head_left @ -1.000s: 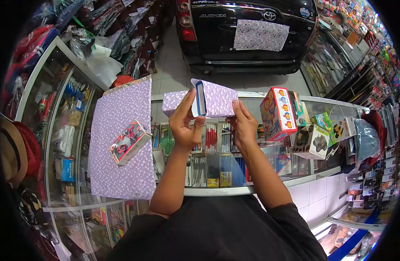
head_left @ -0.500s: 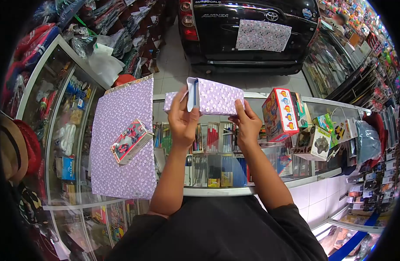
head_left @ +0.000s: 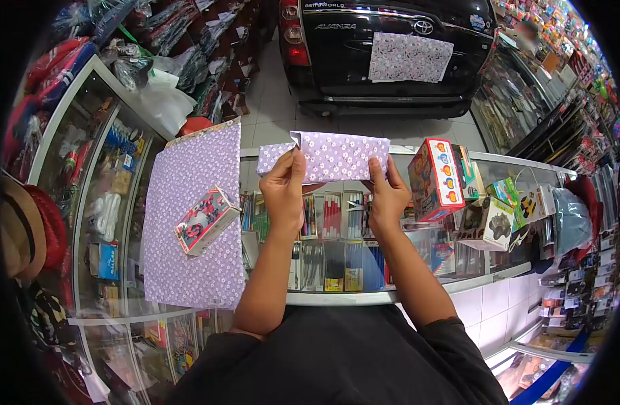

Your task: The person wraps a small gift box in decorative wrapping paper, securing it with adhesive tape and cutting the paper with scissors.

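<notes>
Both hands hold a package in purple flowered wrapping paper (head_left: 343, 156) above the glass counter. My left hand (head_left: 284, 189) is closed at the package's left end, its fingers pressed against the folded paper edge. At the other end, my right hand (head_left: 389, 192) grips the package with the thumb on the near face and the fingers behind. Another piece covered in the same paper (head_left: 271, 154) shows just behind my left hand. To the left, a flat sheet of this wrapping paper (head_left: 188, 277) lies with a small toy box (head_left: 207, 221) on top.
The glass counter (head_left: 337, 298) displays pens and markers under its top. On its right stand a red toy box (head_left: 437, 181) and a game controller box (head_left: 491, 224). A glass cabinet (head_left: 104, 202) flanks the left side; a black car (head_left: 391, 61) is parked beyond the counter.
The package has turned so its flowered face is more level and faces me. Its left end gaped with a loose flap before; now my left fingers press the paper there.
</notes>
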The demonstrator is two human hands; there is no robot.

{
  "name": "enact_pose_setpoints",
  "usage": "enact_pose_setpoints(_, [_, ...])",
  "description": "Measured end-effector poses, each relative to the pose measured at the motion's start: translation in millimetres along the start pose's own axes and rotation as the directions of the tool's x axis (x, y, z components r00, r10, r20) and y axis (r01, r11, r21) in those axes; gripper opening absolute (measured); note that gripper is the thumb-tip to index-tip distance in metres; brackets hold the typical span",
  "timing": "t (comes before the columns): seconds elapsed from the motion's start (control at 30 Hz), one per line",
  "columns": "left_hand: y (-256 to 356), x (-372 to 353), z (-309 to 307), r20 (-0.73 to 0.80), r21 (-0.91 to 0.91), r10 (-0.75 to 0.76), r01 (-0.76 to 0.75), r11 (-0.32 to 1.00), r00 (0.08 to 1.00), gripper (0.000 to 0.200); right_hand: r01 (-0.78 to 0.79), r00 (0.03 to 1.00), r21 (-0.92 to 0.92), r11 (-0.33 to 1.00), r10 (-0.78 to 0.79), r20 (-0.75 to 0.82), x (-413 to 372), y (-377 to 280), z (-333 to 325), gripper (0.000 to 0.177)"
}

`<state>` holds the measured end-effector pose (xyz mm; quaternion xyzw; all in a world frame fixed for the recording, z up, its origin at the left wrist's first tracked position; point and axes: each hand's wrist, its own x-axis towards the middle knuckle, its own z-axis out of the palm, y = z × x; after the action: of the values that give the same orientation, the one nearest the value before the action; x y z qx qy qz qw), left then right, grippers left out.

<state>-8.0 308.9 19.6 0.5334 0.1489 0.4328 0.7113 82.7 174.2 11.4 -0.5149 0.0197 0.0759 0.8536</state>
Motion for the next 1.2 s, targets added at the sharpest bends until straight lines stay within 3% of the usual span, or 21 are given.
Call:
enact_pose_setpoints(0.13, [1.4,-0.5,1.5,-0.025,0.022,0.002,-0.001,1.000,1.000,0.027,-0.008,1.000,-0.009,1.000,0.008,0.006,1.9,0.2,-3.2,0.055])
enact_pose_setpoints(0.2, [7.1,0.1,6.8,-0.079,-0.110,-0.025,0.016,0.994,0.997,0.034,-0.007,1.000,-0.013,1.000,0.007,0.016,3.0,0.9,-4.1,0.054])
enact_pose_setpoints(0.33, [16.0,-0.1,4.1,0.002,-0.160,-0.053,0.053,0.986,0.999,0.052,-0.029,0.999,-0.002,1.000,0.029,0.039,3.8,3.6,-5.0,0.051])
enact_pose_setpoints(0.57, [11.2,0.3,1.5,-0.058,-0.104,-0.057,0.051,0.993,0.997,0.028,-0.015,0.999,-0.024,1.000,0.016,0.031,2.8,2.3,-4.9,0.050])
enact_pose_setpoints(0.67, [7.2,-0.7,-0.5,-0.029,0.013,0.086,-0.086,0.996,0.996,0.009,0.021,1.000,-0.048,0.999,-0.020,0.024,4.2,4.8,-6.8,0.052])
enact_pose_setpoints(0.7, [5.6,0.2,-1.6,-0.029,0.013,0.085,-0.085,0.996,0.996,0.009,0.020,1.000,-0.048,0.999,-0.019,0.023,3.4,3.1,-6.0,0.052])
enact_pose_setpoints(0.77, [1.4,2.8,-5.0,0.106,0.112,0.274,-0.285,0.952,0.956,0.013,-0.015,0.999,-0.030,0.999,0.016,0.032,2.1,-0.1,-4.7,0.052])
enact_pose_setpoints(0.8, [6.4,1.4,-4.8,0.106,0.112,0.273,-0.284,0.952,0.956,0.013,-0.015,0.999,-0.031,0.999,0.016,0.031,2.9,1.2,-5.3,0.052])
enact_pose_setpoints(0.87, [20.3,-3.0,-4.2,0.272,0.244,0.257,-0.325,0.914,0.927,0.028,-0.105,0.994,0.021,0.994,0.104,0.042,5.0,5.3,-6.5,0.050])
enact_pose_setpoints(0.9, [22.6,-1.5,-3.7,0.272,0.245,0.258,-0.326,0.913,0.927,0.028,-0.106,0.994,0.022,0.994,0.105,0.042,5.2,4.9,-6.5,0.050])
enact_pose_setpoints(0.97, [25.0,3.2,-1.9,0.432,0.268,0.446,-0.584,0.766,0.783,0.052,-0.207,0.975,0.021,0.978,0.204,0.089,6.2,3.3,-8.3,0.052])
enact_pose_setpoints(1.0, [27.5,4.3,-1.0,0.433,0.292,0.430,-0.574,0.765,0.793,0.068,-0.206,0.975,0.021,0.978,0.203,0.089,7.9,3.4,-9.5,0.052])
enact_pose_setpoints(1.1, [37.1,1.3,7.2,0.444,0.219,0.465,-0.596,0.773,0.766,0.072,-0.274,0.956,0.009,0.962,0.272,0.105,11.9,5.1,-12.6,0.054])
enact_pose_setpoints(1.2, [34.0,2.4,3.7,0.459,0.255,0.478,-0.626,0.737,0.749,0.064,-0.298,0.945,0.012,0.954,0.293,0.147,11.1,4.3,-12.0,0.055])
